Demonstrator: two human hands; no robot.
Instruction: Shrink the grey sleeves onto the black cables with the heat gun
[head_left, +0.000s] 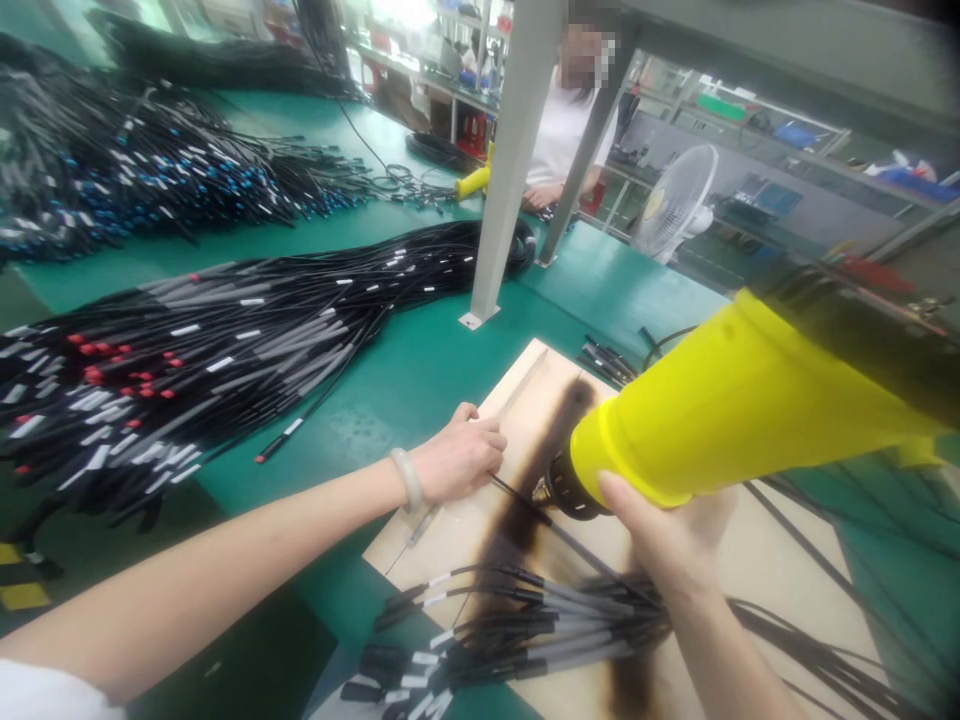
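A large yellow heat gun [690, 400] lies across the right side of the view, its black nozzle [574, 488] pointing left and down. My right hand [686, 540] is closed around the gun from below, thumb on its yellow body. My left hand [461, 455] pinches a thin black cable [521, 497], which runs right, just past the nozzle. Beneath both hands is a pale wooden board [420, 545] with dark scorched bands. A bundle of black cables with grey sleeves and white labels [562, 625] rests on the board nearer me.
On the green table [405, 360] lie a long cable bundle with red tips [285, 330] and a heap with blue tips [187, 180]. A grey post [510, 160] rises from the table. Beyond it are a co-worker [570, 130], another yellow tool [472, 183] and a fan [677, 195].
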